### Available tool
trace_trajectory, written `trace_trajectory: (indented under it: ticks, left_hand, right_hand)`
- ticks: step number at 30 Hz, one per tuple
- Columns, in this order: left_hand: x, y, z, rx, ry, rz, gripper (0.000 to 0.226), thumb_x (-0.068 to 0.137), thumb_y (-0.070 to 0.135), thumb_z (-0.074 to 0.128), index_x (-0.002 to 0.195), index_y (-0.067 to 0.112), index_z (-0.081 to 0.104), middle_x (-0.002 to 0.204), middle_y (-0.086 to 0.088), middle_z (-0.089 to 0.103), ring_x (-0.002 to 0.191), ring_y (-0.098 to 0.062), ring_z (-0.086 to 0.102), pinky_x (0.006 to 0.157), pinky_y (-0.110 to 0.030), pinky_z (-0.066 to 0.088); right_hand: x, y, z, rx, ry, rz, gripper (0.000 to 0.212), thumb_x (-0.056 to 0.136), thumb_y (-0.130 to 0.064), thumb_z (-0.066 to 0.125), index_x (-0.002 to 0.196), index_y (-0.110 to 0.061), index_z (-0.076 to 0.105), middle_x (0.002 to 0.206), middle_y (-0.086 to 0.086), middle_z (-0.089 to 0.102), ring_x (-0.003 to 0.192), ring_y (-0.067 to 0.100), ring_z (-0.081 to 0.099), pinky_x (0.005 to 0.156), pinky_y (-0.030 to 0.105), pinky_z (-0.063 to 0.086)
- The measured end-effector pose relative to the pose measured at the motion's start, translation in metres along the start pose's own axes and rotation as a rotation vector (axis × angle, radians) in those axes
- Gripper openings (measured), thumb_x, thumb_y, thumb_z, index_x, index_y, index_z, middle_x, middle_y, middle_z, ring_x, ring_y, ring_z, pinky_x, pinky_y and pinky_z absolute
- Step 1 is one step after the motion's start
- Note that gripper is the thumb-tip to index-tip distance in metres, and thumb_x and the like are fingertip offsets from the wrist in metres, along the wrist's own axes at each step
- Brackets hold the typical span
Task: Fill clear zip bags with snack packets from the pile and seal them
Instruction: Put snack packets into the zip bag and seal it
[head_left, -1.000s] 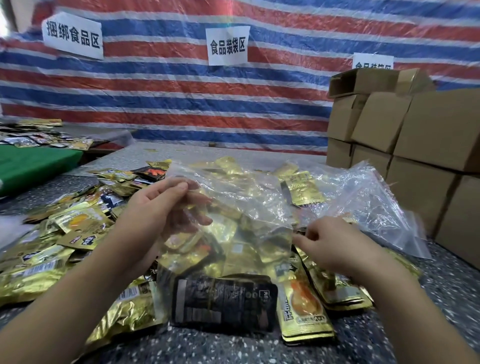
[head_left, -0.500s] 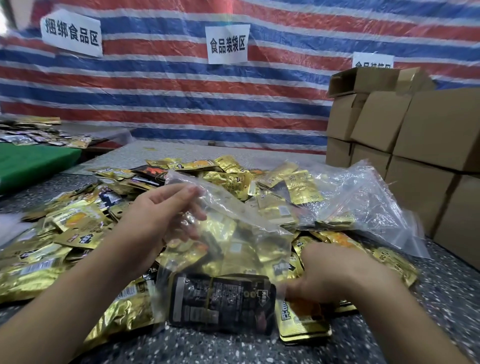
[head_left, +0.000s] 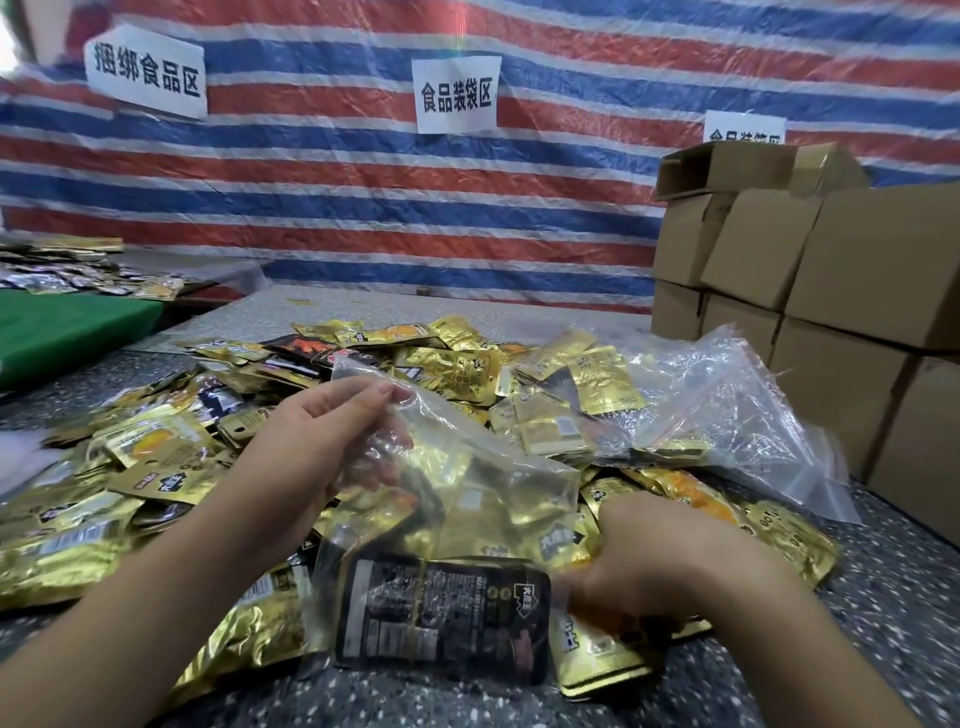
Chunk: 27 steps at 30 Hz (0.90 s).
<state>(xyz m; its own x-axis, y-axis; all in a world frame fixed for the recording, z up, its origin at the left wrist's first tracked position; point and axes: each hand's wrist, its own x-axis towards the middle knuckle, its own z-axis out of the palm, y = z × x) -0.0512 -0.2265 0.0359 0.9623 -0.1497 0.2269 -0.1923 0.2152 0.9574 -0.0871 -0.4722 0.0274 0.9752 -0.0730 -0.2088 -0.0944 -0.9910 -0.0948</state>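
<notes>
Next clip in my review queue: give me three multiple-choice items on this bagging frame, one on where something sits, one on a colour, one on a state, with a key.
1. Where are the cardboard boxes stacked?
A. To the right of the packet pile
B. On the green surface at left
C. Under the person's arms

2. What colour is the large packet at the bottom of the clear zip bag?
A. Green
B. Black
C. White

3. What is the state of the left hand?
A. Flat on the table, holding nothing
B. Holding a cardboard box
C. Gripping the upper edge of the clear zip bag

Key: 1 A, the boxes rise along the right edge beside the pile. 2 B, its dark printed back shows through the plastic. 3 C, fingers and thumb pinch the bag's top, while the right hand reaches among the gold packets.
</notes>
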Motion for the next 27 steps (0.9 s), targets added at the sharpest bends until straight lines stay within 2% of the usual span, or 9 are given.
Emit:
trace_trajectory:
  ticks: [3,6,10,12,14,17,20,24,27]
  left_hand:
    - [0.001,0.000,-0.003,0.018,-0.004,0.000,0.019,0.079,0.027,0.060,0.080,0.016,0.075,0.075,-0.007,0.071,0.051,-0.017,0.060,0.051,-0.027,0.053]
    - [0.001,-0.001,-0.006,0.010,-0.011,0.006,0.018,0.078,0.025,0.061,0.083,0.018,0.077,0.085,-0.006,0.076,0.057,-0.017,0.066,0.053,-0.029,0.055]
    - [0.003,-0.003,-0.009,-0.015,-0.018,-0.003,0.021,0.077,0.018,0.061,0.088,0.020,0.078,0.097,-0.010,0.076,0.072,-0.018,0.071,0.055,-0.029,0.059]
    - [0.005,-0.003,-0.010,-0.013,-0.009,0.002,0.020,0.080,0.013,0.060,0.090,0.017,0.077,0.097,-0.014,0.076,0.074,-0.022,0.071,0.060,-0.028,0.060]
    - [0.005,-0.001,-0.010,-0.026,-0.013,0.015,0.020,0.085,0.013,0.059,0.088,0.016,0.078,0.091,-0.014,0.076,0.071,-0.022,0.072,0.060,-0.026,0.059]
    - [0.003,0.002,-0.009,-0.061,-0.056,0.028,0.020,0.080,0.031,0.063,0.081,0.021,0.080,0.082,-0.010,0.076,0.068,-0.020,0.072,0.059,-0.025,0.058]
    - [0.001,0.002,-0.008,-0.054,-0.043,0.027,0.022,0.077,0.036,0.062,0.075,0.022,0.079,0.078,-0.008,0.074,0.063,-0.018,0.070,0.054,-0.023,0.055]
    - [0.000,0.001,-0.006,0.003,-0.002,0.026,0.025,0.079,0.033,0.058,0.073,0.022,0.079,0.079,-0.004,0.075,0.064,-0.014,0.070,0.052,-0.020,0.053]
    - [0.000,-0.001,-0.006,0.042,-0.027,0.031,0.023,0.079,0.030,0.058,0.075,0.022,0.079,0.082,-0.003,0.076,0.067,-0.015,0.070,0.058,-0.024,0.051]
  right_hand:
    - [0.004,0.006,-0.005,0.015,0.047,0.007,0.045,0.067,-0.060,0.073,0.071,-0.016,0.063,0.065,-0.008,0.065,0.059,0.007,0.063,0.046,0.021,0.044]
    - [0.007,0.013,-0.012,0.079,0.085,0.011,0.044,0.065,-0.054,0.077,0.084,-0.017,0.063,0.075,-0.006,0.068,0.067,0.011,0.066,0.056,0.029,0.054]
    - [0.011,0.026,-0.015,0.143,0.083,-0.020,0.041,0.064,-0.053,0.072,0.066,-0.012,0.067,0.051,-0.007,0.059,0.042,0.007,0.049,0.042,0.021,0.038]
    - [0.011,0.031,-0.019,0.183,0.095,-0.033,0.041,0.068,-0.054,0.071,0.067,-0.013,0.066,0.050,-0.007,0.057,0.041,0.006,0.046,0.041,0.019,0.035]
    - [0.011,0.037,-0.023,0.267,0.134,-0.033,0.045,0.072,-0.053,0.070,0.075,-0.008,0.069,0.054,-0.004,0.059,0.045,0.010,0.049,0.046,0.023,0.038]
    - [0.015,0.041,-0.025,0.404,0.214,-0.056,0.043,0.078,-0.047,0.070,0.079,-0.004,0.070,0.059,-0.001,0.059,0.051,0.015,0.048,0.054,0.030,0.037]
    - [0.014,0.041,-0.026,0.464,0.182,-0.097,0.044,0.083,-0.046,0.070,0.078,-0.003,0.069,0.061,0.002,0.057,0.055,0.016,0.046,0.056,0.031,0.034]
    - [0.007,0.046,-0.036,0.805,0.165,-0.154,0.031,0.089,-0.036,0.069,0.072,-0.011,0.071,0.063,0.014,0.057,0.060,0.020,0.048,0.059,0.035,0.037]
    - [0.012,0.041,-0.040,1.416,0.216,-0.086,0.027,0.093,-0.032,0.063,0.087,-0.006,0.069,0.064,0.007,0.067,0.051,0.015,0.061,0.047,0.024,0.051]
